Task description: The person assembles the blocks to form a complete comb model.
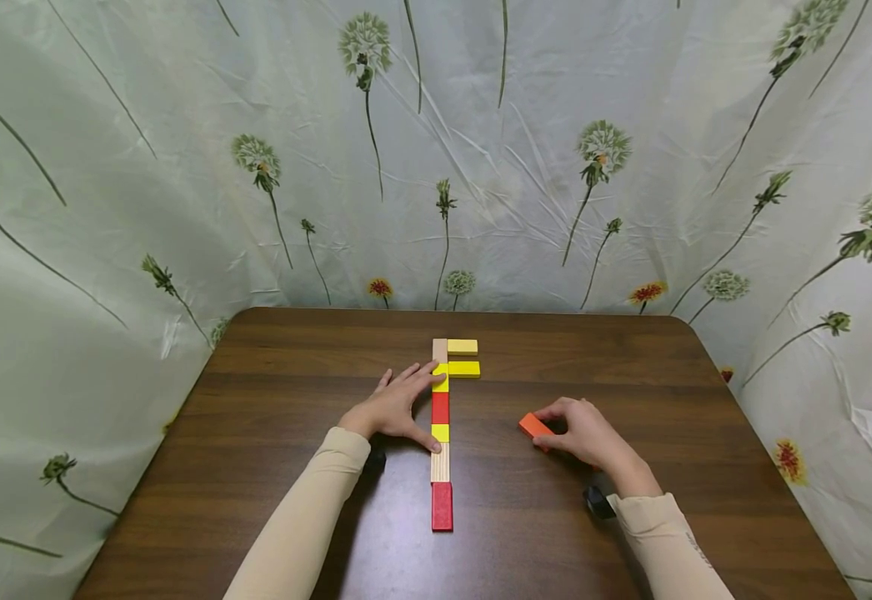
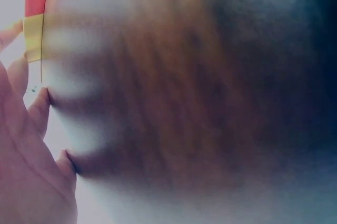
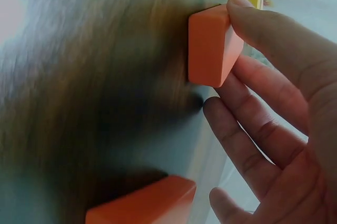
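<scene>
A line of flat blocks runs down the table: a wooden block [image 1: 439,351], yellow, a red block [image 1: 440,408], a yellow block [image 1: 440,433], a striped wooden block [image 1: 440,463] and a red block [image 1: 442,507]. Two yellow bars, one pale [image 1: 462,347] and one bright [image 1: 464,369], jut right near its far end. My left hand [image 1: 393,410] spreads over the line, index fingertip at the upper yellow block and thumb tip by the striped one. Between thumb and fingers, my right hand [image 1: 586,433] pinches an orange block [image 3: 207,47], tilted, right of the line.
Another orange block [image 3: 150,205] lies on the table near the right hand; in the head view it is hidden. The brown wooden table [image 1: 256,517] ends at the back against a flower-print curtain [image 1: 481,167].
</scene>
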Motion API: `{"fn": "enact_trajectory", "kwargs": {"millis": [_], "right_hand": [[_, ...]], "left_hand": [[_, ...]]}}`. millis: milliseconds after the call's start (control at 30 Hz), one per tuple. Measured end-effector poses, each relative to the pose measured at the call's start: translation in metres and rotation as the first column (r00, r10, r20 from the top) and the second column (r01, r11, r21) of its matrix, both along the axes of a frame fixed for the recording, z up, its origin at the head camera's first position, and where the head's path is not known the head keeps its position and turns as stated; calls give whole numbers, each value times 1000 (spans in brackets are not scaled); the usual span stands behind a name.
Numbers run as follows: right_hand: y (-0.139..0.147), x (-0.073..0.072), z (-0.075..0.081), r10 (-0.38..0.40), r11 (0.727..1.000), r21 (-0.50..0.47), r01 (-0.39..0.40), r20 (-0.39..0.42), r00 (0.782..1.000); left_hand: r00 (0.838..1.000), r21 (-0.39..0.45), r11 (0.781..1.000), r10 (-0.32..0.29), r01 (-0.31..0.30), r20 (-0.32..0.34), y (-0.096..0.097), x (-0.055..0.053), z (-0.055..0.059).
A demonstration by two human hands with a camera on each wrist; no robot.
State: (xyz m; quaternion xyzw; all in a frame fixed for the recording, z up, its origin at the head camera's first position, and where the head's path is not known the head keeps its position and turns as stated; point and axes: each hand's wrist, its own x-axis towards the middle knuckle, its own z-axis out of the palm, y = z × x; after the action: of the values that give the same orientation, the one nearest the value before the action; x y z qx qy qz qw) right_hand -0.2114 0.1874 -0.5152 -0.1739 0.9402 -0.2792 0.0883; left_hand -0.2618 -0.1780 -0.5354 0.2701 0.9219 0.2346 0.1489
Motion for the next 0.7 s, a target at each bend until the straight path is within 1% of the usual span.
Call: {"fn": "enact_trajectory", "kwargs": {"millis": [200,300,500,700], "right_hand": [[-1,2,-1,-21,1000,-19,22,38,999],[2,4,0,-37,999,-30,38,43,998],[9,9,-1,-38,998,-42,39,25,999],[10,9,-4,-24,997,-70,25,21,1000]], "left_hand": [[1000,0,1000,-2,2,3,0,0,0],[1000,-2,1000,-1,1,2,0,0,1],[1000,0,1000,3,-3,1,1,0,2],[1000,6,1000,-1,1,2,0,1,1]]}}
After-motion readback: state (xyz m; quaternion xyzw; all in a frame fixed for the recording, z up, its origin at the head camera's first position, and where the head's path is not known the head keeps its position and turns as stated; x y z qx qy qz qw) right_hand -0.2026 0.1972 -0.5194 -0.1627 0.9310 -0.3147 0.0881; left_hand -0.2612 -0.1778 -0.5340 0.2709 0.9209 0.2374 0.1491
